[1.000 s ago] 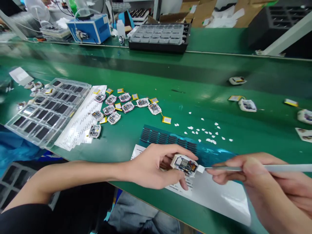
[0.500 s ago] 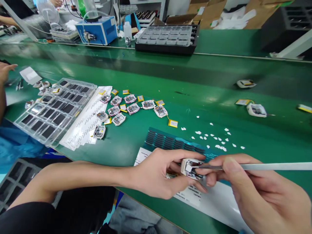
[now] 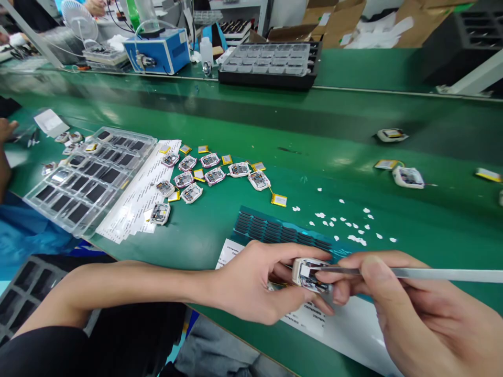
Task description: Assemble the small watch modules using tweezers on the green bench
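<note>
My left hand (image 3: 255, 283) is closed around a small white smartwatch case (image 3: 312, 274), its open side up and circuit parts showing inside. A small white square piece (image 3: 305, 271) lies at the left part of the case's interior. Between the thumb and fingers of my right hand (image 3: 396, 293) are metal tweezers (image 3: 432, 274), their tips inside the case at the white piece. Whether the tips grip that piece or only touch it, I cannot tell. Under my hands lie a white printed sheet (image 3: 306, 317) and a teal sheet with rows of black strips (image 3: 271, 228).
Several open watch cases (image 3: 214, 176) with yellow batteries (image 3: 279, 200) lie to the left, beside a clear compartment tray (image 3: 92, 180). White scraps (image 3: 356, 240) are scattered ahead. More cases (image 3: 408, 177) sit at right on the green surface. Another person's hand (image 3: 7, 129) is at far left.
The white square piece has shifted slightly within the watch case, with the tweezer tips still at it. The cases and battery at right have moved slightly left. The other person's hand at far left has lowered.
</note>
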Demonstrator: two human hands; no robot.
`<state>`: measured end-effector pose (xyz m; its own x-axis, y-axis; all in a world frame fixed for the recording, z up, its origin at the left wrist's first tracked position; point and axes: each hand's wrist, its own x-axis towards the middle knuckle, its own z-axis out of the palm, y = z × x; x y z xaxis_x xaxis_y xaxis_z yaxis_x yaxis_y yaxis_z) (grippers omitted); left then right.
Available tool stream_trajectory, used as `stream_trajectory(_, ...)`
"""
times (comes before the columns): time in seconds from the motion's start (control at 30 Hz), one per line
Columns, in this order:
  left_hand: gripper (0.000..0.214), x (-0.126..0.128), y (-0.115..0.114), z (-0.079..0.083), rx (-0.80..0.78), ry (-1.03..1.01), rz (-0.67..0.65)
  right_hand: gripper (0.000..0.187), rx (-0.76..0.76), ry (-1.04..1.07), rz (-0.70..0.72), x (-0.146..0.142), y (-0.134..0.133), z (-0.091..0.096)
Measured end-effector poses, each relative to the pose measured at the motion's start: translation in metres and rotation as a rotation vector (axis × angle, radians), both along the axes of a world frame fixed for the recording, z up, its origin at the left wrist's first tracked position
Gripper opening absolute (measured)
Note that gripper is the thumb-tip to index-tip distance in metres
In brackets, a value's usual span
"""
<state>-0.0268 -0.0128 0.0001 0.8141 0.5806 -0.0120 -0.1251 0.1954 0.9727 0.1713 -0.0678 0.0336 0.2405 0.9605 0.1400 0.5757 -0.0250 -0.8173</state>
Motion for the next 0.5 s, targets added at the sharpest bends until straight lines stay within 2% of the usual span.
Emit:
stream_trajectory(0.2,0.05,-0.0006,0.0017,0.0049,0.002,0.007,-0.003,0.043,-0.029,-0.001,-0.037,-0.0004,-0.0023,0.0007)
stream_trajectory(0.4,0.052,-0.0012,0.0016,0.0022,0.004,0.032,0.008,0.045,-0.021,-0.001,0.007,0.0001,0.0022,-0.0002)
stream_trajectory(0.5,0.048,-0.0002,0.002,0.0006,-0.045,0.042,0.012,0.041,0.007,0.005,0.018,-0.0047,-0.0001,-0.0021)
